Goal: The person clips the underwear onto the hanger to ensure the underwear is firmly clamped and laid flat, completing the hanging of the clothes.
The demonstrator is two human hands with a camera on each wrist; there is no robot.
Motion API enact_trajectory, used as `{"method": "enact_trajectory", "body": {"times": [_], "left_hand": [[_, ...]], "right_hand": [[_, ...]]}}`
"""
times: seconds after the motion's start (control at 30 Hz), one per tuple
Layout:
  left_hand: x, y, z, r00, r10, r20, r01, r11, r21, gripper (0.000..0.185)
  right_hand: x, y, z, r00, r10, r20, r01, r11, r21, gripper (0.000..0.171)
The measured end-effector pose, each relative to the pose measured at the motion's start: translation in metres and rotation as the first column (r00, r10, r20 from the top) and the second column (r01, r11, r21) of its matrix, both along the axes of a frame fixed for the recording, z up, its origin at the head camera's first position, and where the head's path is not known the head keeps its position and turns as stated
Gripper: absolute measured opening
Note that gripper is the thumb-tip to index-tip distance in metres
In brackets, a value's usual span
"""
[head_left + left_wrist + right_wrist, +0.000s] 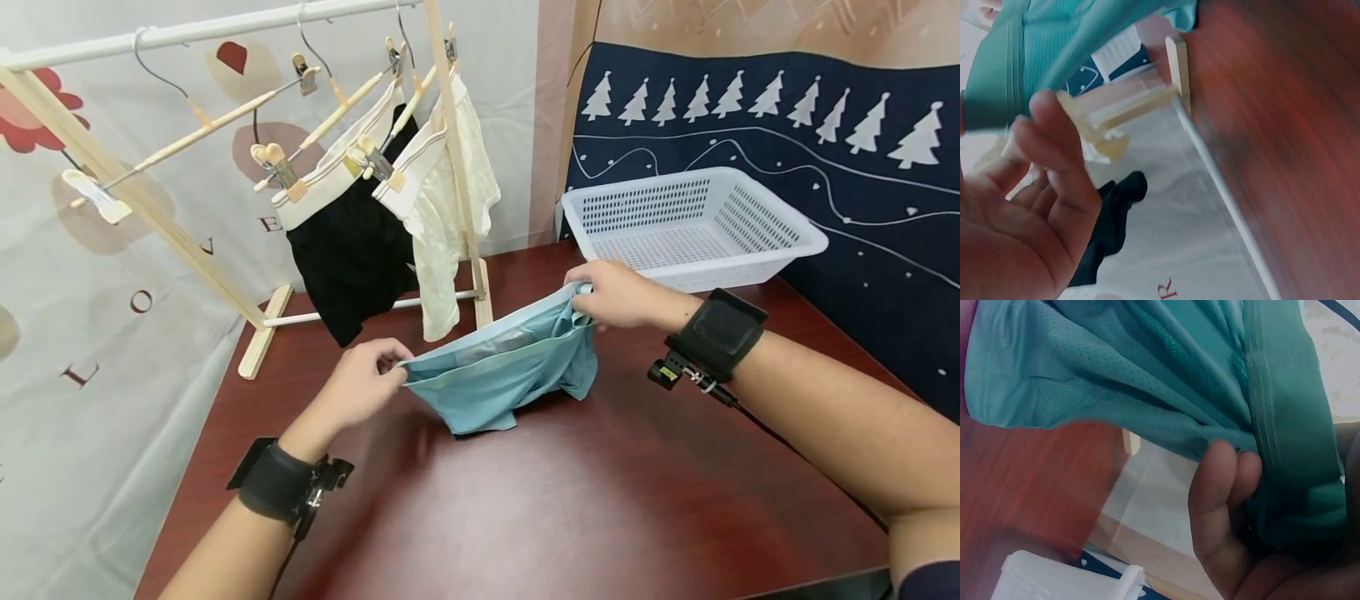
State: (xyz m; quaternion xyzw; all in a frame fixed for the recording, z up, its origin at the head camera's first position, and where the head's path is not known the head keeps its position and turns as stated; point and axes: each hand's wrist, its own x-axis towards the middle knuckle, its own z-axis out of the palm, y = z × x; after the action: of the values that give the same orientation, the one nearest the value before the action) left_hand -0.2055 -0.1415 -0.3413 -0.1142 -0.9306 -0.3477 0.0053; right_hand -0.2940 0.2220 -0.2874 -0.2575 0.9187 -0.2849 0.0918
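While raised, both hands pinch blue shorts.

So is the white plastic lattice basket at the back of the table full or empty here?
Empty: the white plastic lattice basket shows only its bare perforated floor and walls in the head view, nothing inside.

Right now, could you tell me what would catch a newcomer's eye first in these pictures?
First, the light blue shorts stretched by the waistband between the left hand and the right hand, low over the dark red table. Behind them stands a wooden drying rack with black shorts and cream shorts clipped to hangers. A white plastic basket sits at the table's far right.
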Motion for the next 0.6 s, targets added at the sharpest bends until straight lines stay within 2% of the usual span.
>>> {"method": "enact_trajectory", "body": {"times": [0.13,0.23,0.33,0.43,0.6], "left_hand": [[0.0,-0.01,0.012,0.997,0.078,0.008,-0.078,0.996,0.04,0.021],[-0.004,-0.016,0.019,0.994,0.11,0.015,-0.111,0.991,0.073,0.024],[-0.01,-0.02,0.025,0.992,0.121,0.02,-0.122,0.987,0.104,0.027],[-0.016,-0.023,0.031,0.992,0.127,0.01,-0.127,0.984,0.122,0.03],[-0.025,-0.023,0.044,0.99,0.139,-0.023,-0.136,0.984,0.119,0.033]], "right_hand": [[-0.003,0.004,0.001,0.998,-0.041,0.049,0.042,0.999,-0.016,0.022],[-0.007,0.007,0.004,0.996,-0.085,0.035,0.086,0.996,-0.005,0.028],[-0.011,0.009,0.009,0.992,-0.128,0.019,0.128,0.992,-0.016,0.034],[-0.016,0.01,0.013,0.986,-0.165,0.003,0.165,0.984,-0.06,0.032],[-0.026,0.008,0.025,0.976,-0.216,-0.019,0.212,0.969,-0.13,0.039]]}}
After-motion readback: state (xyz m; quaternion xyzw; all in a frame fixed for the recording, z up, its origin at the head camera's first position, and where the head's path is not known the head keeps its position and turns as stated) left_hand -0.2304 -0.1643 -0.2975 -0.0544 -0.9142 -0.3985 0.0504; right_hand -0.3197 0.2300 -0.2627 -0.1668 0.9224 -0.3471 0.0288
